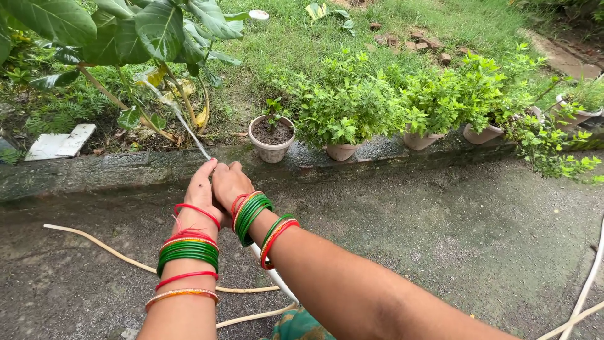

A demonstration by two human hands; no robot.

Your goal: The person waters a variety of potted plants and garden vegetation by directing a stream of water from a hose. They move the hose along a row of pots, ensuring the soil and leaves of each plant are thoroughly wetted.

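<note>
Hands meet over a wet concrete path (pixel 440 226), both reaching forward from the lower edge of the view. The left hand (pixel 200 189) is wrapped closed around the end of a pale hose (pixel 275 282), fingers folded over it. The right hand (pixel 229 184) presses against the left from the side, also curled shut on the same hose end, so the two hands touch. A thin stream of water (pixel 182 123) shoots from between them, up and to the left toward a large-leaved plant (pixel 126 31).

Both wrists carry stacks of thin, glossy bangles (pixel 189 249), green in the middle with red and gold ones at the edges. The hose runs back under the right forearm, smooth and whitish, and loops across the path, which is rough, dark and damp.

Along the far edge of the path lies a low mossy kerb (pixel 126 167). On it stand round clay pots in a row. The nearest pot (pixel 271 138) holds dark soil and a tiny sprout; the others hold dense leafy green bushes (pixel 352 107). Grass lies beyond.
</note>
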